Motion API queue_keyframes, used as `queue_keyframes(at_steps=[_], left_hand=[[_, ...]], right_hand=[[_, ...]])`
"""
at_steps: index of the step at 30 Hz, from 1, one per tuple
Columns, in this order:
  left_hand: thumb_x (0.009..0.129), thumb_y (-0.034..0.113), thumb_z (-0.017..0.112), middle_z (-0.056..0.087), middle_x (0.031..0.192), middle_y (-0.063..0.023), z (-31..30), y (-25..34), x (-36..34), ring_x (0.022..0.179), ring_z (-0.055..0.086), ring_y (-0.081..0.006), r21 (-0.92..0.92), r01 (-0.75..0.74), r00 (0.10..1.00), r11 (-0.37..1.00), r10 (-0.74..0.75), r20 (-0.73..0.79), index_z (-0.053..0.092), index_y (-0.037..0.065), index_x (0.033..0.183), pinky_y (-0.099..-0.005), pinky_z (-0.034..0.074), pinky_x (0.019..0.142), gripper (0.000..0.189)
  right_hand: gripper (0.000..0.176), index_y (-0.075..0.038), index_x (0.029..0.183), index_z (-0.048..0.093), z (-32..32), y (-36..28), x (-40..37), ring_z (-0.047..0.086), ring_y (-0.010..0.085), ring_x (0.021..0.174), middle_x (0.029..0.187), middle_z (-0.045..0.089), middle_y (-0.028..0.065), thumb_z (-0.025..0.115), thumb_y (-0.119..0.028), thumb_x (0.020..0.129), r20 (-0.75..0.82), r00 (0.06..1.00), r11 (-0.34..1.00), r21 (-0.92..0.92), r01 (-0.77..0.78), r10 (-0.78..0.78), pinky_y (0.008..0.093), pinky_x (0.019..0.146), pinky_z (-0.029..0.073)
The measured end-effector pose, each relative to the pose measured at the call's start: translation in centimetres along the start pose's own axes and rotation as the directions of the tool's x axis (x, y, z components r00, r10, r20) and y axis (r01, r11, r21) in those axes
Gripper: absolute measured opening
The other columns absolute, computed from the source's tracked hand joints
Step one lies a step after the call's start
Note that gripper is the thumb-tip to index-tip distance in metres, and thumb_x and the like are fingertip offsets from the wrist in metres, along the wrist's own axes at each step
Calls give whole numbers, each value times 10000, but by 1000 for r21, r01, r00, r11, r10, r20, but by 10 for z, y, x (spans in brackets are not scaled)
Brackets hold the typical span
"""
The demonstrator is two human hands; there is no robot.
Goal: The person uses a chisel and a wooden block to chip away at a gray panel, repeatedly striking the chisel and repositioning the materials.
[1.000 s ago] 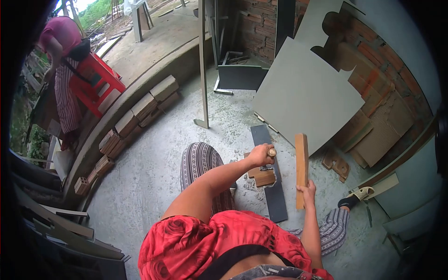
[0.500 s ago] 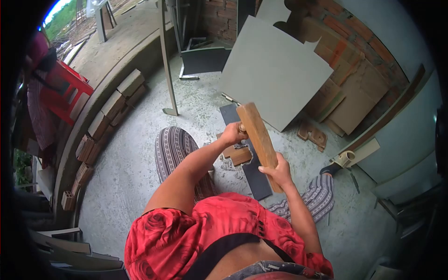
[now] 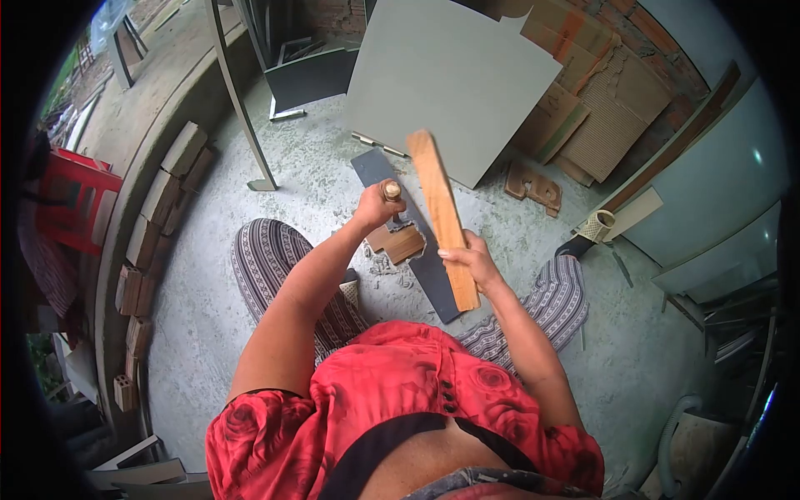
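Observation:
My left hand [image 3: 377, 206] is closed round the upright wooden handle of a chisel [image 3: 392, 191], just above a small piece of wood. My right hand [image 3: 472, 260] grips the lower part of a long flat wooden mallet [image 3: 437, 196], which slants up and away, its far end to the right of the chisel. The piece of wood [image 3: 402, 243] has a stepped edge and lies on a dark board [image 3: 436, 283] on the floor. Pale wood chips [image 3: 385, 265] are scattered round it. The chisel's tip is too small to make out.
A large grey panel [image 3: 442, 83] leans ahead, with cardboard [image 3: 612, 117] to its right. A carved wooden piece [image 3: 533, 188] lies on the floor nearby. Bricks [image 3: 158, 196] line the step at left, near a red plastic chair [image 3: 79, 200]. A metal post [image 3: 242, 108] stands at left.
The mallet has moved away from the chisel toward the right, so the chisel handle's top now shows. The view has shifted, and my left hand stays closed round the handle.

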State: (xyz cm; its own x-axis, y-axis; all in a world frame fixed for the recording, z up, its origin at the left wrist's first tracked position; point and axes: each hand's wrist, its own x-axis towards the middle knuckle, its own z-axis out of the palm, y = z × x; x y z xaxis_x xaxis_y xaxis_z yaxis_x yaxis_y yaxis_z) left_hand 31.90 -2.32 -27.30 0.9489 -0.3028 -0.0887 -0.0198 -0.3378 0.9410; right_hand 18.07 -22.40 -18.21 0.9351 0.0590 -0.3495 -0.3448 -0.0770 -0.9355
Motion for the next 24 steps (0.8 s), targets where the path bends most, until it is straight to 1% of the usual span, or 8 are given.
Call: queue_keyframes(at_steps=[2, 5, 8, 10, 20, 22, 23, 24], left_hand=[[629, 118, 685, 604, 670, -57, 0, 9, -4, 600, 571, -150, 50, 19, 1000, 999, -19, 7, 558, 39, 791, -313, 487, 607, 220], [634, 120, 684, 603, 679, -56, 1, 3, -2, 619, 577, -156, 75, 9, 1000, 997, -10, 15, 557, 40, 798, -311, 487, 621, 223], [642, 132, 681, 618, 709, -69, 5, 5, -2, 653, 585, -163, 46, -13, 1000, 999, 12, 24, 559, 37, 812, -316, 485, 654, 230], [646, 139, 680, 624, 724, -79, 7, 14, -7, 665, 588, -170, 22, -34, 999, 999, 34, 1, 560, 35, 818, -320, 483, 668, 234], [648, 145, 687, 630, 745, -97, 11, -9, 2, 679, 591, -189, 9, 9, 997, 1000, -10, 77, 568, 34, 832, -324, 477, 681, 245], [649, 141, 687, 628, 738, -92, 13, -7, 0, 675, 588, -185, -47, -34, 997, 998, 37, 67, 567, 35, 830, -325, 477, 678, 241], [648, 135, 686, 626, 731, -88, 11, 6, -6, 664, 583, -180, -21, -57, 998, 998, 58, 24, 568, 36, 830, -322, 477, 668, 238], [648, 128, 686, 623, 724, -84, 8, 13, -9, 653, 577, -174, 9, -79, 997, 997, 79, -18, 568, 37, 829, -319, 478, 658, 235]], right_hand=[[497, 22, 1005, 496, -5, -21, -8, 557, 172, 829, 896, 570, 96, 724, -224, 639, -18, 1000, 993, 118, 27, -25, 274, 752, 438], [547, 7, 1071, 496, -2, -53, -19, 561, 159, 746, 853, 565, 81, 669, -245, 617, 7, 927, 926, 51, 373, -374, 278, 678, 456], [547, 9, 1063, 496, 7, -32, -16, 515, 167, 876, 925, 540, 77, 711, -268, 644, 178, 925, 941, 111, 321, -336, 278, 810, 407], [533, 15, 1063, 508, 12, -7, -3, 511, 173, 902, 960, 545, 77, 703, -264, 654, 170, 985, 999, 36, 4, -10, 279, 824, 401], [555, 25, 1079, 502, 12, -35, -18, 590, 161, 725, 845, 587, 82, 682, -270, 644, 147, 930, 918, 267, 292, -338, 271, 712, 479], [529, 25, 1058, 504, 11, -6, -4, 537, 140, 868, 890, 559, 78, 700, -268, 663, 103, 957, 962, -9, 273, -271, 263, 779, 431], [522, 39, 1066, 509, 13, -3, -1, 532, 139, 878, 894, 557, 73, 700, -256, 680, 142, 990, 999, -17, 27, -25, 267, 807, 425], [522, 39, 1066, 509, 11, -1, -2, 532, 139, 878, 894, 557, 73, 700, -256, 680, 138, 990, 999, -14, 29, -27, 267, 807, 425]])
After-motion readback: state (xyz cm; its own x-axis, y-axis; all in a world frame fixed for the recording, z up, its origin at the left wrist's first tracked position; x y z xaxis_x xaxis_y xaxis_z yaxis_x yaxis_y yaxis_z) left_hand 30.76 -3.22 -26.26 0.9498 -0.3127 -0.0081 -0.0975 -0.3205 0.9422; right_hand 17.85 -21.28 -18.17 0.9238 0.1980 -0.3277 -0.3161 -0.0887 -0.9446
